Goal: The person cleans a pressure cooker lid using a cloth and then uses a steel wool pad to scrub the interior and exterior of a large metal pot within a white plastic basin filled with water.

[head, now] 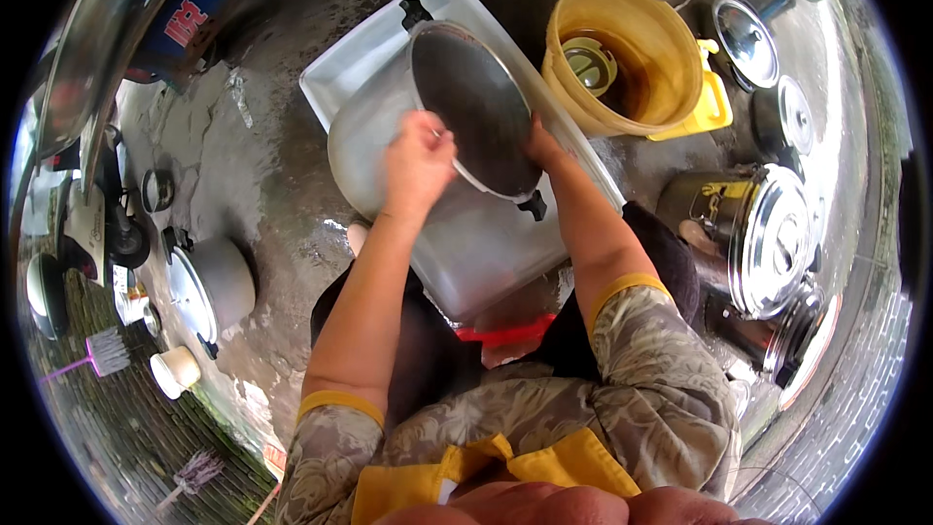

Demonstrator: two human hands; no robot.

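A large metal cooking pot with black side handles lies tilted over a white plastic tub, its dark round opening turned up towards me. My right hand grips the pot's rim on the right side, near the lower black handle. My left hand is closed and slightly blurred at the rim's left edge; a small shiny bit shows at its fingers, too little to name. The fingertips of my right hand are partly hidden by the pot.
Right of the tub stand a yellow plastic bucket with a green container inside, a yellow jug and several lidded metal pots. A lidded pot, a small white bucket and a broom are at left.
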